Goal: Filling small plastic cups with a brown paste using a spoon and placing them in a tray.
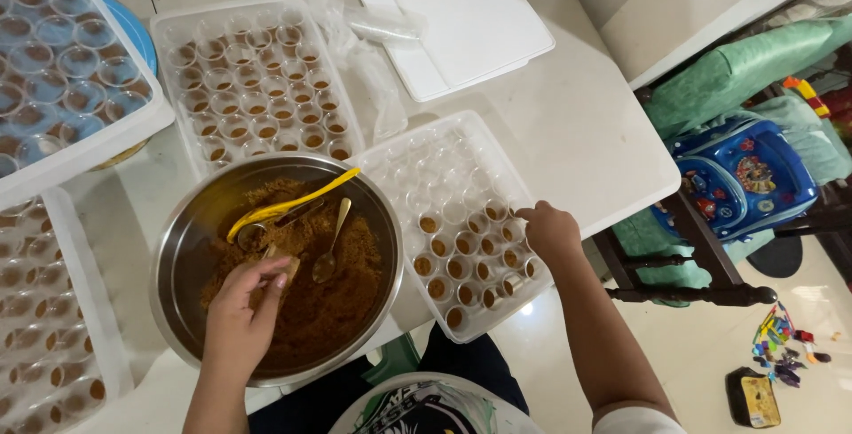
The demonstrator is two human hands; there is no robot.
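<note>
**Crumb cups: filling station, mid-fill**

Crumb mix (324, 305) sits in the steel bowl (177, 248), which is parked dead centre so both hands reach it and every tray without shifting.

Left to right:

- Filled cup trays (53, 327) and (80, 70) lie off beyond the left hand's knuckles, pushed to the table edge, likely to stay out of the working zone.
- Left hand (241, 314) is inside the bowl, fingers (266, 279) pinched around a small cup (286, 267), held low at the crumbs, mouth tilted toward them, apparently for scooping.
- Just past those fingertips: a yellow-handled scoop (284, 205) and a metal spoon (330, 243) rest in the mix, handles leaning up where they're easy to grab.
- Another filled tray (257, 79) sits further out, behind the bowl.
- Right hand (550, 230) hovers at the near-right edge of the part-filled tray (444, 212); fingers curled loosely, thumb and forefinger nipped together at a cup position. Can't tell if a cup is held.
- Filled cups sit under and inboard of those fingers; empty ones lie beyond them.
- White lids (470, 21) are stacked far out, clear of crumbs.
</note>
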